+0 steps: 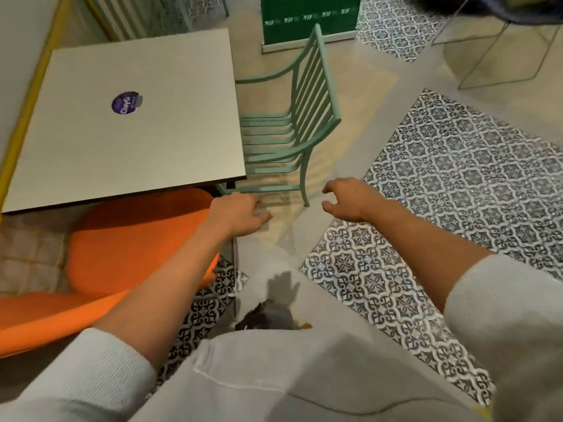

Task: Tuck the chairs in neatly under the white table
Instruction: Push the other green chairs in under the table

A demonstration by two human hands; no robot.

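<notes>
I look down at my two hands, both held out over the floor in front of me, and neither one holds anything. My left hand is loosely open, fingers pointing forward, hanging near the front corner of the worktop. My right hand is open too, fingers curled in a half claw, well apart from the left and near the green chair's front leg. My cream sleeves are pushed up past my forearms.

The worktop is white and square, with a round purple sticker near its middle. The green chair stands at the worktop's right side, facing it; its slatted seat sits partly under the edge, while the slatted back and the curved armrests stand clear of it. The orange chair is at the near side of the worktop, on my left; only the far end of its seat reaches under the edge, and most of it sticks out toward me, passing under my left forearm.

Patterned tiles cover the floor to my right, and a green sign stands beyond the green chair
</notes>
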